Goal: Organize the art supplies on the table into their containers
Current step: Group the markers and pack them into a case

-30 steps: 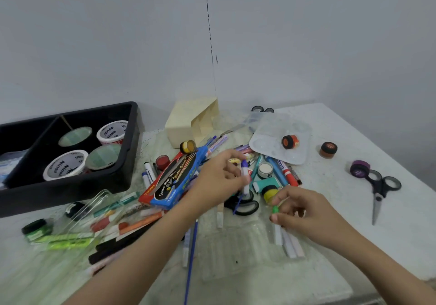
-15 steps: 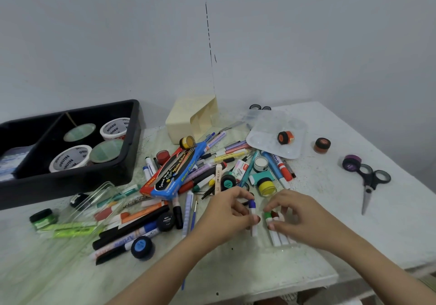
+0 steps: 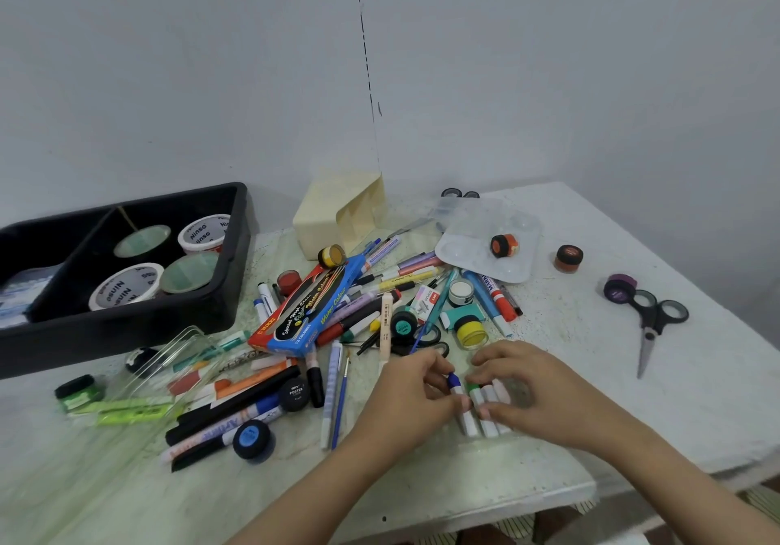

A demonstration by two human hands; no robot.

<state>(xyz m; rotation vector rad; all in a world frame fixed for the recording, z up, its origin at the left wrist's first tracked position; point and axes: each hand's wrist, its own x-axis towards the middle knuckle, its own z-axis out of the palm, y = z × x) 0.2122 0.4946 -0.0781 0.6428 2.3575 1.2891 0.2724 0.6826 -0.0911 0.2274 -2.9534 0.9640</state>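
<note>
Step in hand: seating small paint tubes side by side in a clear tray (image 3: 520, 399); tray faint, edges hard to trace.
L hand (image 3: 407, 394): fingers curled, thumb and fingertips pinch the blue tube (image 3: 454, 381) just below its cap.
R hand (image 3: 540, 392): fingers arched over the row, thumb tip low on the tube bodies. Appears to pinch the green tube (image 3: 475, 394); grip partly hidden.
Task item position: blue tube at near-centre table (image 3: 633, 397) edge, at the left end of the row, just beside the green tube. Whether it is seated or clear of the tray, cannot tell.
Row: green tube plus white tubes (image 3: 489, 422), parallel, caps pointing away from the person.
Method advice: lower the blue tube parallel to its neighbours, cap on the same end. Press the body, not the cap. R hand to pin the row so it does not roll or spread.
Risk: tray is light and clear, likely to slide or flex under a push; tubes may pop out.
Progress est.: early. Heap of markers (image 3: 405, 278), pots and brushes lies loose between the hands and the paint box (image 3: 312, 308).
Other: black bin (image 3: 236, 257) far left with tape rolls; palette (image 3: 519, 224) far side; scissors (image 3: 652, 325) well apart to the right.
</note>
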